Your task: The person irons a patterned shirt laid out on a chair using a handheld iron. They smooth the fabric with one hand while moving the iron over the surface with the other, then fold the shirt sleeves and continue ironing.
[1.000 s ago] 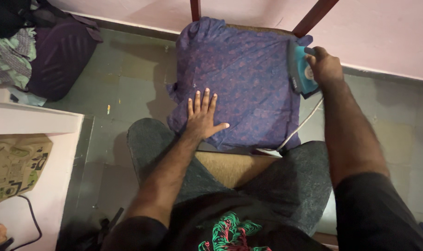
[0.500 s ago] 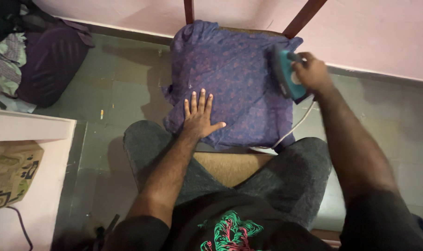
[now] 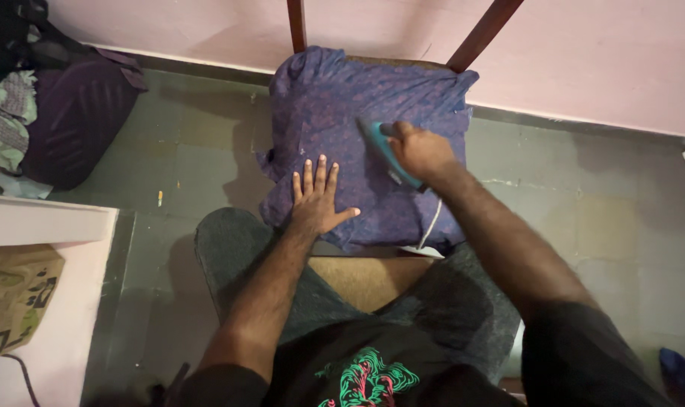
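Iron (image 3: 387,153) nose up-left, long axis diagonal.

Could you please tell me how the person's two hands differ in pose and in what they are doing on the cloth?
The left hand lies flat and open, fingers spread, on the cloth; the right hand is curled shut around the iron. The left hand sits near the cloth's near edge; the right hand is farther in, mid-cloth. Both are bare, over the same cloth.
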